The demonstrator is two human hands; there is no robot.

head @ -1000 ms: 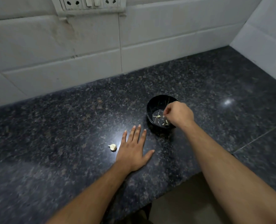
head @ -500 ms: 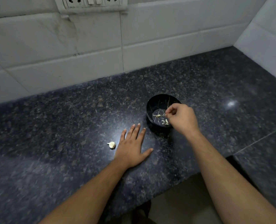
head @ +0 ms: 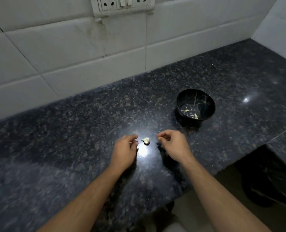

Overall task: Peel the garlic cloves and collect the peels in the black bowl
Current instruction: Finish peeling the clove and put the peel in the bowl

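Wall: white tiles [head: 71,52] along the far side, a socket plate [head: 122,4] at the top edge.
Bench: dark speckled stone [head: 55,131], a bright glare patch near the middle, between the two hands.
Left hand: [head: 124,151] low over the bench just left of the clove, fingers [head: 133,137] curled inward, thumb and forefinger tips close to the clove; contact too blurred to tell, nothing visibly held.
Garlic clove: [head: 146,140] small, pale, lying on the bench between the two hands, at the far edge of the glare.
Right hand: [head: 174,144] just right of the clove, fingers curled with thumb and forefinger tips drawn together; holding anything or not, cannot tell.
Black bowl: [head: 206,101] right of and beyond the hands, upright on the bench, thin gold veining inside.
Peels: [head: 195,116] a few pale scraps lying in the bowl's bottom.
Floor: lighter strip near right, below the bench edge.
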